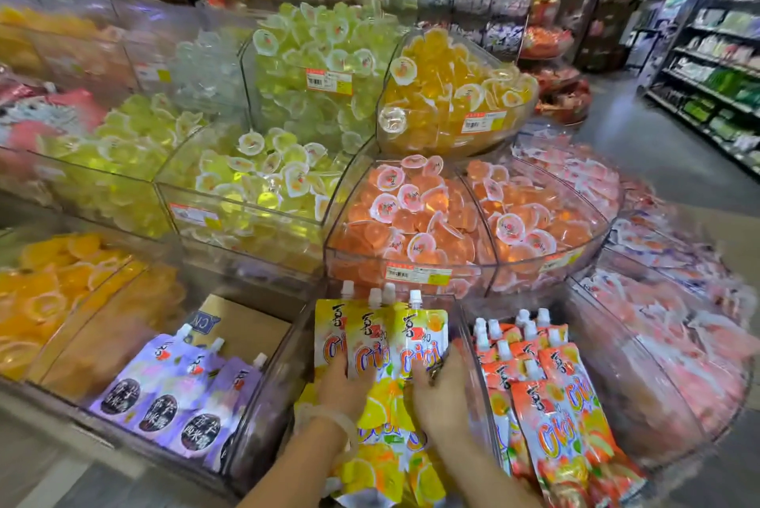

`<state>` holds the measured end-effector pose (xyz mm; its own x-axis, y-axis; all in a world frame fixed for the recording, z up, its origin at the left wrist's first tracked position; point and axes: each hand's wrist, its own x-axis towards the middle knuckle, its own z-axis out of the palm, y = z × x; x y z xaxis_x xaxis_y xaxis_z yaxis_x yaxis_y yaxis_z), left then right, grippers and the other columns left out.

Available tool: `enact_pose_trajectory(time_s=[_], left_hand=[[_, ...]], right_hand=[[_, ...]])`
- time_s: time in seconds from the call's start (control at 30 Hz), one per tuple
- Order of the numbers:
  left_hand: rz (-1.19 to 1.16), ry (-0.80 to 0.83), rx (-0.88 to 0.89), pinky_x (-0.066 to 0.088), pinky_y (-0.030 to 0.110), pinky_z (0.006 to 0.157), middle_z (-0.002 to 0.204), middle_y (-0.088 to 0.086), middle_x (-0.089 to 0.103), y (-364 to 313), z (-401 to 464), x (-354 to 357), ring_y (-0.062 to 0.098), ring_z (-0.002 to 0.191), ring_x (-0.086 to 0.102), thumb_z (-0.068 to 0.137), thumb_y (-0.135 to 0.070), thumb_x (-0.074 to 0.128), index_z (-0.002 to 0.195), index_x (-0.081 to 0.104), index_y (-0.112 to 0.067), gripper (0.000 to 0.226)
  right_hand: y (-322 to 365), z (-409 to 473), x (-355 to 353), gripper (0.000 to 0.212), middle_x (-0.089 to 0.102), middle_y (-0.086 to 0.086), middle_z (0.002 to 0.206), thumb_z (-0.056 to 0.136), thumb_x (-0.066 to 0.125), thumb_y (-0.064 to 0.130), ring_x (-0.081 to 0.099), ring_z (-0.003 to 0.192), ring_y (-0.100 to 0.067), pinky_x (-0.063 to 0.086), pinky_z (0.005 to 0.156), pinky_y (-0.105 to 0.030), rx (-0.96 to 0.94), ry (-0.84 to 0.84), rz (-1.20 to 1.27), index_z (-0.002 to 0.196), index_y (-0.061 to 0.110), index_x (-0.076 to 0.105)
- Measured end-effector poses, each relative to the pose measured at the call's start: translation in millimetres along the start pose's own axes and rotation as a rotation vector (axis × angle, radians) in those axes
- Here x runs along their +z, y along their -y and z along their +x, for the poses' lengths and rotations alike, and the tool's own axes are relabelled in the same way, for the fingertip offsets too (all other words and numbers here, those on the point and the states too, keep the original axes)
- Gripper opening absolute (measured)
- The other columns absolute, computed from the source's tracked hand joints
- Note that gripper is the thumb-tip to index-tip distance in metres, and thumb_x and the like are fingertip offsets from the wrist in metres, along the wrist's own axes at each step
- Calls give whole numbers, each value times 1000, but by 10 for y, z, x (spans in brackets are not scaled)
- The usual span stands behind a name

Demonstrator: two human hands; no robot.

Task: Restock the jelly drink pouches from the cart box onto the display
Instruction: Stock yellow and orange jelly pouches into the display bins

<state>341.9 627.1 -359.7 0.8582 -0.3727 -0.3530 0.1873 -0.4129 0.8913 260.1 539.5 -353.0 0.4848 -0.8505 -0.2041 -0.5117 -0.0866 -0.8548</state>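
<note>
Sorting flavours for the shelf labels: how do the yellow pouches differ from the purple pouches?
The yellow pouches stand upright, both hands on them; the purple pouches lie slanted back, untouched. The yellow ones show citrus slices, the purple ones dark round labels. A cardboard box shows behind the purple ones only. Both have white spout caps.

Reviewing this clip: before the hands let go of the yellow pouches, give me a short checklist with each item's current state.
1. Left hand on the yellow pouches: ok, it holds them from the left.
2. Right hand supporting the other side: ok.
3. Pouches upright, caps up: ok.
4. Pouches inside the middle bin, between the purple pouches and the orange-red pouches: ok.
5. Flavour matches the bin: ok, more yellow pouches lie beneath.
6. Cart box stock remaining: cannot tell, the cart is out of view.
</note>
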Motion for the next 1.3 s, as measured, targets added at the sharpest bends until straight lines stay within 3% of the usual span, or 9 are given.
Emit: enact_pose_trajectory(time_s=[0.13, 0.27, 0.43, 0.6, 0.7, 0.8, 0.93, 1.2, 1.3], left_hand=[[96, -165, 1, 46, 35, 94, 119, 12, 60, 67, -63, 48, 30, 114, 56, 77, -10, 72, 120, 49, -3, 49], [447, -136, 11, 38, 36, 101, 136, 12, 45, 52, -166, 70, 29, 131, 40, 80, -21, 72, 138, 34, -9, 71], [473, -42, 61, 39, 39, 104, 134, 12, 52, 19, -105, 45, 28, 127, 44, 86, -21, 62, 141, 40, -14, 59], [563, 4, 106, 38, 32, 104, 142, 12, 43, -25, -117, 37, 28, 130, 42, 93, -18, 49, 147, 27, -16, 58], [539, -6, 77, 45, 34, 96, 134, 12, 48, -26, -159, 41, 29, 122, 47, 85, -8, 53, 147, 21, -18, 70], [618, -11, 56, 40, 32, 98, 136, 10, 41, -37, -214, 46, 27, 126, 41, 85, -7, 55, 150, 5, -21, 83], [655, 7, 51, 36, 32, 103, 139, 12, 35, -54, -242, 50, 27, 131, 36, 86, -5, 52, 150, -1, -23, 86], [742, 5, 92, 34, 33, 105, 145, 11, 28, -155, -320, -67, 28, 133, 31, 89, -13, 49, 148, 14, -22, 70], [881, -22, 208, 31, 29, 107, 146, 6, 28, -223, -414, -74, 25, 136, 27, 90, -19, 50, 143, 28, -22, 57]], right_hand=[[-34, -75, -43, 102, 36, -6, 145, 73, 76, 33, 40, 133, -26, 37, 108, -36, -5, 115, -163, 150, 14, 11], [-31, -162, -120, 103, 34, -7, 135, 80, 68, 15, 40, 126, -24, 36, 103, -30, -59, 201, -302, 151, 20, -7], [14, -165, -146, 95, 33, -7, 125, 85, 57, 5, 43, 118, -25, 38, 93, -27, -63, 182, -293, 150, 20, -10], [-71, -211, -58, 86, 20, -16, 145, 89, 47, 1, 33, 130, -31, 36, 104, -32, -138, 101, -395, 150, 15, -13], [-72, -288, 6, 98, 6, -25, 155, 79, 63, 2, 17, 144, -38, 33, 112, -37, -186, 79, -519, 152, 14, -2], [-11, -314, -38, 125, 35, -26, 146, 29, 92, 15, 50, 125, -42, 54, 90, -42, -280, 37, -707, 142, 11, 38], [86, -331, -166, 97, -23, -15, 156, 83, 53, -5, -7, 147, -34, 24, 116, -42, -234, 215, -759, 151, 28, -9], [-21, -290, -156, 93, -23, -15, 156, 89, 56, 8, -3, 146, -34, 23, 117, -41, -212, 188, -802, 151, 22, -11], [14, -344, -199, 93, -9, -18, 158, 81, 66, 12, 6, 146, -37, 29, 115, -43, -282, 196, -840, 151, 13, 6]])
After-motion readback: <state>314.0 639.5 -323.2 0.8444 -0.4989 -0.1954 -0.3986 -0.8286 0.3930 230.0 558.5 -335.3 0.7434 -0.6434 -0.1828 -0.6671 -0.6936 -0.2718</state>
